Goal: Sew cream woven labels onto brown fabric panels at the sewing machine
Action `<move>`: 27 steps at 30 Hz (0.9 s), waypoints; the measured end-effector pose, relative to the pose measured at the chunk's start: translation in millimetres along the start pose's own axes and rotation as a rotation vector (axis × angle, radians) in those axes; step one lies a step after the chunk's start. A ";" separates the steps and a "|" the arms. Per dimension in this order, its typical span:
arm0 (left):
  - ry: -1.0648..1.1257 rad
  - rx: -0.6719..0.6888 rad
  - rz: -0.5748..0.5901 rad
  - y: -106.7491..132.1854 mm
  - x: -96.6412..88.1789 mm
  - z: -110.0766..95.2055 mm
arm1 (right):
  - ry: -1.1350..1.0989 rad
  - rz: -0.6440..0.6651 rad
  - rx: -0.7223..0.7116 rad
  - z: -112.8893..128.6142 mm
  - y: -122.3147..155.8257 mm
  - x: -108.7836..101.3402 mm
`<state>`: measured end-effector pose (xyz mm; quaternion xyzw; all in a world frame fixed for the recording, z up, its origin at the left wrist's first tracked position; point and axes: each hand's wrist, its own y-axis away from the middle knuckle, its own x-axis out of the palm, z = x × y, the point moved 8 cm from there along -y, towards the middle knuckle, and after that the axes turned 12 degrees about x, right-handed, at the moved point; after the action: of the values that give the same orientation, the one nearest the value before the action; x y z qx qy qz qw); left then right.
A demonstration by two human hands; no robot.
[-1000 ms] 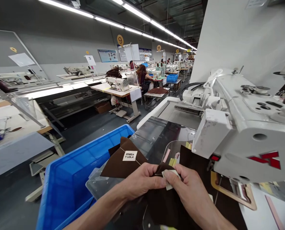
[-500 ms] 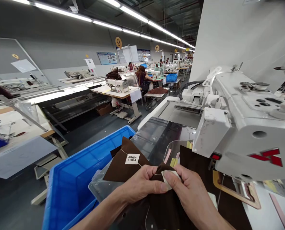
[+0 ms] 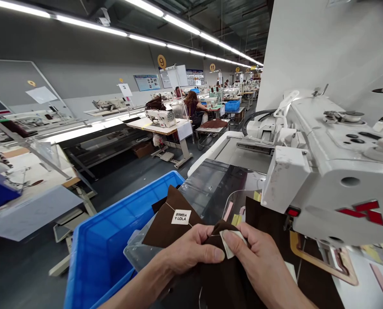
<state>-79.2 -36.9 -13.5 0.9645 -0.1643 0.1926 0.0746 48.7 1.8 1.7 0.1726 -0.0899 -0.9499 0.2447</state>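
Note:
Between my hands is a piece of dark brown fabric [image 3: 223, 274], bunched up at its top edge. My left hand [image 3: 198, 246] grips the fabric, thumb on top. On the other side my right hand [image 3: 252, 251] is closed on the same fabric, its thumb pressing a small white label [image 3: 229, 248] against it. The label's face is partly under the thumb. Just beyond my left hand lies another brown fabric piece [image 3: 165, 221] with a white label [image 3: 180, 216] reading "BIMBA Y LOLA".
A white sewing machine [image 3: 342, 171] stands close on the right, its tan clamp frame [image 3: 323, 262] over brown fabric. A blue bin [image 3: 98, 240] sits at the left. A clear plastic sheet [image 3: 207, 180] covers the near table. Farther off, a person [image 3: 193, 105] sits among sewing tables.
The view has shifted slightly, so the scene sits a little lower and to the right. Both hands keep hold of the fabric; the left thumb has come away from the label.

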 end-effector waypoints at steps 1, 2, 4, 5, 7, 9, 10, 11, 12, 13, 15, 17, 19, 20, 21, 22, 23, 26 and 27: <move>0.001 0.005 -0.003 -0.2 -0.8 0.4 | -0.004 -0.002 -0.003 -0.1 0.3 0.3; 0.003 0.010 -0.006 -0.4 -1.6 0.6 | -0.008 -0.006 -0.006 0.1 0.3 0.4; 0.009 0.024 -0.013 -0.6 -3.2 0.9 | -0.009 -0.017 -0.017 1.2 0.2 0.1; 0.013 0.031 -0.021 -0.8 -4.2 0.9 | -0.011 -0.019 -0.019 1.8 0.1 0.0; 0.016 0.049 -0.044 -1.5 -6.9 0.7 | -0.017 -0.003 -0.013 2.5 0.0 1.1; 0.015 0.065 -0.064 -2.4 -9.2 0.2 | -0.027 0.017 -0.005 3.1 0.6 2.0; 0.013 0.072 -0.073 -2.9 -9.9 -0.1 | -0.030 0.022 -0.006 3.4 1.2 2.3; 0.010 0.080 -0.078 -3.2 -10.2 -0.7 | -0.027 0.023 -0.012 4.0 2.0 2.4; 0.006 0.089 -0.083 -3.4 -10.2 -1.5 | -0.015 0.019 -0.020 4.5 2.8 2.5; 0.001 0.099 -0.087 -3.5 -9.9 -2.4 | 0.003 0.011 -0.030 5.1 3.7 2.6; -0.013 0.118 -0.100 -3.2 -9.0 -4.4 | 0.042 -0.002 -0.053 6.3 5.1 3.2; -0.028 0.135 -0.116 -2.2 -8.3 -6.4 | 0.055 0.000 -0.076 7.9 5.9 4.2; -0.039 0.143 -0.130 -0.4 -8.1 -7.4 | 0.042 0.015 -0.073 8.1 5.6 5.1; -0.041 0.144 -0.132 0.5 -8.2 -7.6 | 0.034 0.026 -0.067 8.0 5.2 5.5; -0.042 0.143 -0.131 1.4 -8.3 -7.5 | 0.028 0.034 -0.061 8.1 4.9 5.6; -0.043 0.142 -0.130 2.1 -8.6 -7.5 | 0.025 0.039 -0.057 8.3 4.7 5.4; -0.042 0.140 -0.124 2.7 -8.9 -7.5 | 0.022 0.042 -0.057 8.6 4.7 5.0; -0.040 0.130 -0.100 2.7 -9.5 -8.0 | 0.027 0.045 -0.053 8.2 5.0 3.9; -0.039 0.122 -0.089 2.3 -9.2 -7.9 | 0.036 0.046 -0.052 7.7 5.1 3.9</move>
<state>-90.8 -34.7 -9.7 0.9772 -0.1108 0.1797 0.0208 44.9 -3.8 9.0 0.1809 -0.0645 -0.9429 0.2723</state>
